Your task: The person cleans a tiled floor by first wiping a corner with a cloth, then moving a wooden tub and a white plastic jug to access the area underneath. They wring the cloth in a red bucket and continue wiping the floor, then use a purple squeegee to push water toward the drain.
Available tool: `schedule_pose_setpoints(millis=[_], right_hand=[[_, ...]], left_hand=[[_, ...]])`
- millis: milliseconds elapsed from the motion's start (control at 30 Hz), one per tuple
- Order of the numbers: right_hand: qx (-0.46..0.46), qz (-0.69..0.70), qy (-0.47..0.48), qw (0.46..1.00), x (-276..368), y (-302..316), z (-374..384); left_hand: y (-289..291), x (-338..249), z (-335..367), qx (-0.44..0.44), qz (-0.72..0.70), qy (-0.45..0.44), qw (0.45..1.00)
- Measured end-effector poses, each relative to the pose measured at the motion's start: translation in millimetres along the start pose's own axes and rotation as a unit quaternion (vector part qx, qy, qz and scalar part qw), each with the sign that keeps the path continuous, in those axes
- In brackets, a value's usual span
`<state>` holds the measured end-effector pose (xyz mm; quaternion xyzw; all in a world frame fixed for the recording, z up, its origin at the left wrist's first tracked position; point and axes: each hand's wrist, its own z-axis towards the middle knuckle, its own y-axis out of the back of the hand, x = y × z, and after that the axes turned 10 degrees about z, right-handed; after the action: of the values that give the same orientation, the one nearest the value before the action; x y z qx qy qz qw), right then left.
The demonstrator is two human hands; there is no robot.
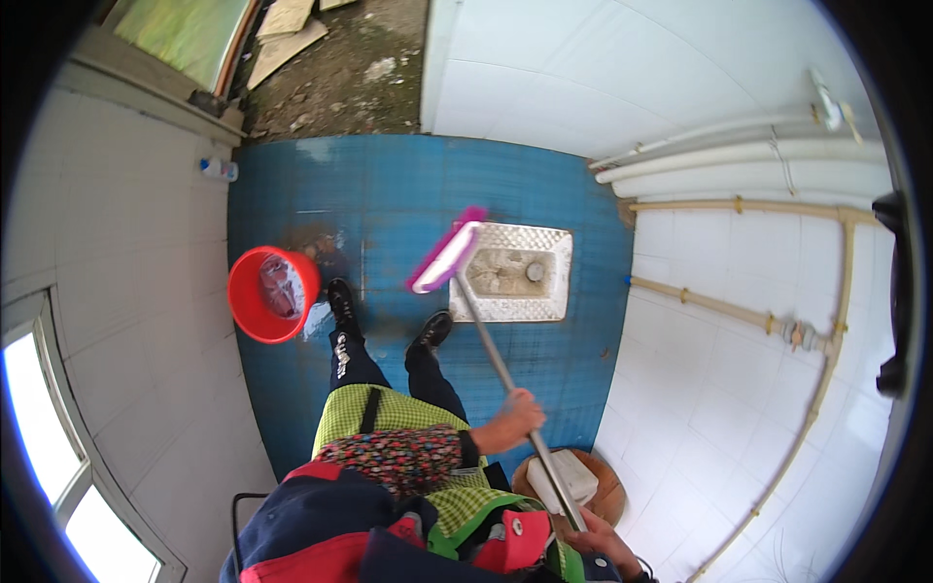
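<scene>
Both of my hands hold a long-handled floor brush (491, 345) with a grey pole and a blurred white and purple head. My left hand (512, 422) wraps round the middle of the pole, and my right hand (600, 541) grips it near its top end, partly hidden by my clothing. The head is tilted over the blue tiled floor (389, 194), at the left edge of a white squat toilet pan (510, 313). Whether it touches the floor or the pan I cannot tell. The pan's basin looks stained brown.
A red bucket (260, 330) holding a purplish cloth stands left of my feet, beside a wet patch. A bottle (220, 169) lies by the left wall. Pipes (739, 306) run along the right wall. Behind my right hand is a round brown container (607, 486) with something white.
</scene>
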<state>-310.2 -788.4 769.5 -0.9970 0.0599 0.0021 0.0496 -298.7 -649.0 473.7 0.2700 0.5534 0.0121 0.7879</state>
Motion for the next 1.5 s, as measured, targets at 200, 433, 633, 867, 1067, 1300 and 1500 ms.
schedule_pose_setpoints(millis=[200, 433, 633, 867, 1067, 1300, 1500], right_hand=[[0.155, 0.152, -0.087, 0.972, 19.1, 20.9, 50.1], [0.027, 0.136, -0.01, 0.99, 6.7, 39.0, 34.6], [0.047, 0.056, 0.055, 0.996, 8.0, 15.4, 8.6], [0.168, 0.134, 0.107, 0.971, 67.5, -26.8, -11.8], [0.3, 0.285, 0.103, 0.905, 137.2, -120.7, 6.7], [0.287, 0.107, 0.391, 0.868, 246.3, -242.5, 53.9], [0.095, -0.255, 0.563, 0.78, 322.7, -311.2, 90.6]], left_hand=[[-16.4, 46.0, -38.7, 0.182, 0.128, 0.096, 0.97], [-93.8, 38.9, 9.1, 0.098, 0.01, -0.004, 0.995], [-56.4, 26.5, 50.5, 0.084, -0.007, -0.077, 0.993], [49.5, 50.7, 109.0, 0.09, -0.025, -0.095, 0.991], [157.5, 103.7, 142.6, 0.143, -0.038, -0.001, 0.989], [269.6, 157.6, 192.8, -0.07, -0.02, 0.128, 0.989], [326.4, 190.0, 233.2, 0.051, -0.095, 0.081, 0.991]])
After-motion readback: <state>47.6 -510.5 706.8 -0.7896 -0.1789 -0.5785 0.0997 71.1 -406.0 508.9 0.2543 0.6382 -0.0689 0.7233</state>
